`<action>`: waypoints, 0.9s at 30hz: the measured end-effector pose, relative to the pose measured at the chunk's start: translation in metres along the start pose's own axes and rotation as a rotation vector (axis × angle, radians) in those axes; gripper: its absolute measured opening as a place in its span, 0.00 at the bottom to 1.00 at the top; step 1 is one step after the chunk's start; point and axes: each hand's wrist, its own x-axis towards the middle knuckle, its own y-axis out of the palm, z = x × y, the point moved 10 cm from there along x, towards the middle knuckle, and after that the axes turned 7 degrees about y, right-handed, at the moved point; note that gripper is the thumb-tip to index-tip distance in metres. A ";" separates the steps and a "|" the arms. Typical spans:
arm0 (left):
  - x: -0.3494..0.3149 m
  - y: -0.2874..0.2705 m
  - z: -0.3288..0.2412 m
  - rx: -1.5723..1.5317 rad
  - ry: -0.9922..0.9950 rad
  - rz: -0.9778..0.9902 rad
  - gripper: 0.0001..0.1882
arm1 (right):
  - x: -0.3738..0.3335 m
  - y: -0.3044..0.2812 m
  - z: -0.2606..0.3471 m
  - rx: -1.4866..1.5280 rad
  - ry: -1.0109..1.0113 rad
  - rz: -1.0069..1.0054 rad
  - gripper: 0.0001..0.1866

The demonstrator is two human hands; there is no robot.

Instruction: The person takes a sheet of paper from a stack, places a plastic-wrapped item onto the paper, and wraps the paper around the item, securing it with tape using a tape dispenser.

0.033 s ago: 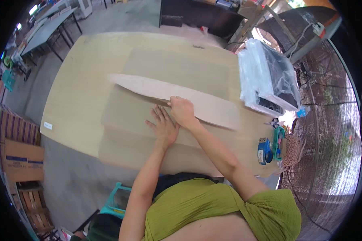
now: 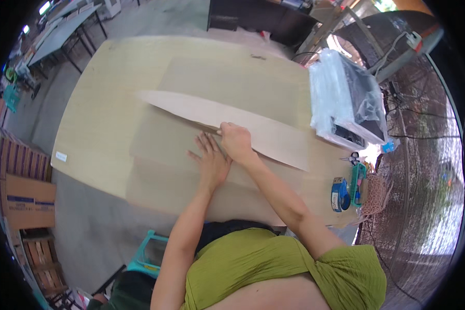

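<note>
A large sheet of brown cardboard [image 2: 181, 139] lies flat on a pale wooden table [image 2: 93, 119]. One long flap [image 2: 274, 137] of it is folded up and runs diagonally from upper left to lower right. My left hand [image 2: 209, 160] rests palm down on the sheet just below the fold, fingers spread. My right hand [image 2: 236, 142] sits right beside it, fingers curled over the lower edge of the flap at the crease.
A plastic-wrapped stack [image 2: 346, 98] stands on the table's right side. A blue tape dispenser [image 2: 340, 194], a teal tool [image 2: 357, 183] and scissors [image 2: 352, 157] lie near the right edge. Cardboard boxes [image 2: 28, 199] stand on the floor at left, a teal stool [image 2: 150, 253] beside me.
</note>
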 end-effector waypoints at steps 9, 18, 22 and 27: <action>0.001 0.010 0.002 0.004 0.080 0.015 0.43 | -0.019 0.047 -0.010 -0.013 -0.045 0.035 0.07; 0.020 -0.032 0.117 0.149 0.031 0.032 0.44 | -0.051 0.097 -0.023 -0.288 -0.107 0.294 0.33; -0.034 -0.080 0.246 0.095 -0.394 -0.296 0.56 | -0.070 0.084 0.015 -0.302 -0.122 0.482 0.58; -0.017 -0.081 0.098 0.232 0.361 0.108 0.71 | -0.071 0.095 0.001 -0.326 -0.100 0.507 0.62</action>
